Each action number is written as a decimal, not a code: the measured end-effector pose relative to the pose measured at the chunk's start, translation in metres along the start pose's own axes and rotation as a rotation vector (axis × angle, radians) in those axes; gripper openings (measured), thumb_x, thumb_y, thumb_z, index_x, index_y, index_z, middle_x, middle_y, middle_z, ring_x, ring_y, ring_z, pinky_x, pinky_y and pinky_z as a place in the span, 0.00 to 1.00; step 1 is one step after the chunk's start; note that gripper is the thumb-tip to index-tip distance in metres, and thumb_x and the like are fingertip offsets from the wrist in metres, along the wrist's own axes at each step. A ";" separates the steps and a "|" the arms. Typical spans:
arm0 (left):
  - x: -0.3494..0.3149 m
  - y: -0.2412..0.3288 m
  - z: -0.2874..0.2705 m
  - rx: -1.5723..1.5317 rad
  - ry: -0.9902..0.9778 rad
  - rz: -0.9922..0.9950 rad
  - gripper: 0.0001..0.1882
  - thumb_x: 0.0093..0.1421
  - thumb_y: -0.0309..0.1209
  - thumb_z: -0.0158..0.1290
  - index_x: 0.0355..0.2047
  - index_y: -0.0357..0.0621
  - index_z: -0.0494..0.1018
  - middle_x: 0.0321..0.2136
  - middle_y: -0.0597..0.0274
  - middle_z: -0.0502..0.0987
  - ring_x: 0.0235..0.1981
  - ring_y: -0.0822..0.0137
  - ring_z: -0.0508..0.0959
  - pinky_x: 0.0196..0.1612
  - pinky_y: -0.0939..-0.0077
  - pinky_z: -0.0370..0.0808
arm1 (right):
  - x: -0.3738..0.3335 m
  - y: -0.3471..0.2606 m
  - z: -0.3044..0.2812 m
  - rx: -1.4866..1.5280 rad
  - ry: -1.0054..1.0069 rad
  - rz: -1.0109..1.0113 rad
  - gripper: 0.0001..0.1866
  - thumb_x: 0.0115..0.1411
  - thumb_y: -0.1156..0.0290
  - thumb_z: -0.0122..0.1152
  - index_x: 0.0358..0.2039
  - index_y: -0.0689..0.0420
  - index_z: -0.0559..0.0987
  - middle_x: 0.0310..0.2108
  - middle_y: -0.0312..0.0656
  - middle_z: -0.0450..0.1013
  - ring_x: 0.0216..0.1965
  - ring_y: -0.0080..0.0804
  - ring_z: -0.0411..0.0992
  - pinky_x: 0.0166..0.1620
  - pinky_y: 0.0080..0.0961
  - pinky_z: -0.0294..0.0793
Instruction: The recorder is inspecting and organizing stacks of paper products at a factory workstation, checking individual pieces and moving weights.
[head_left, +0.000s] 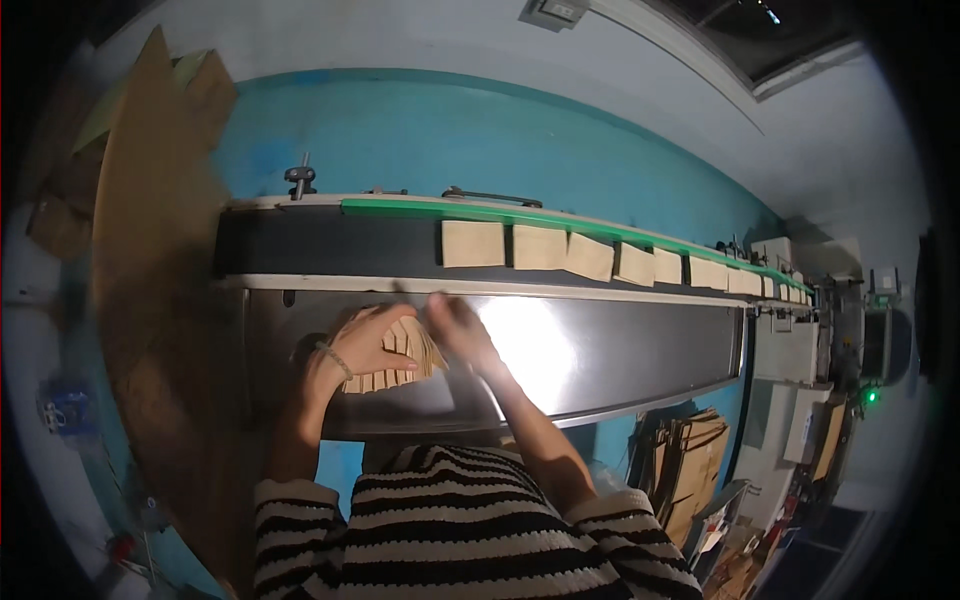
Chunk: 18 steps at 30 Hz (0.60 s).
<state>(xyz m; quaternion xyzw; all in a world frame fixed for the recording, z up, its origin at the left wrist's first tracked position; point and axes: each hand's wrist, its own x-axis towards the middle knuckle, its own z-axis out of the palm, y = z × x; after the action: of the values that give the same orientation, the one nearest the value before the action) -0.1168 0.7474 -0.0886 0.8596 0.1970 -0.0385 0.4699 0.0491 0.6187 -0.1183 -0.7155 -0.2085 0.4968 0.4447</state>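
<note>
My left hand [368, 342] is curled over a fanned stack of tan folded paper packets [398, 368], the thumb lying across its front. The stack rests on or just above the shiny metal tray [620, 345] in front of me. Just right of the stack is my right hand [460, 332], smeared by motion. Its fingers are blurred, so whether they hold a packet is unclear. Beyond both hands, several cream paper packets [473, 244] lie in a row on the dark conveyor belt [320, 240], some overlapping.
A green guide rail [400, 208] runs along the belt's far side, and a pale rail [350, 284] along its near side. At left stands a large brown board [150, 300]. Flattened cardboard [690, 465] leans below the tray at right. A metal clamp [300, 178] rises at the belt's left end.
</note>
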 end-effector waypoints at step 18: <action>-0.013 -0.021 -0.003 0.165 -0.007 -0.117 0.39 0.39 0.45 0.71 0.53 0.53 0.71 0.48 0.56 0.78 0.51 0.54 0.76 0.56 0.50 0.62 | -0.012 0.025 0.054 -0.413 0.075 -0.266 0.35 0.61 0.43 0.60 0.45 0.69 0.74 0.36 0.54 0.76 0.38 0.46 0.77 0.43 0.36 0.75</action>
<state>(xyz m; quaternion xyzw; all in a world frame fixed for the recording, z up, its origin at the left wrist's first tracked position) -0.1373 0.7559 -0.1009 0.8822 0.2414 -0.0850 0.3952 -0.0083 0.6204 -0.1391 -0.7755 -0.3811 0.3538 0.3580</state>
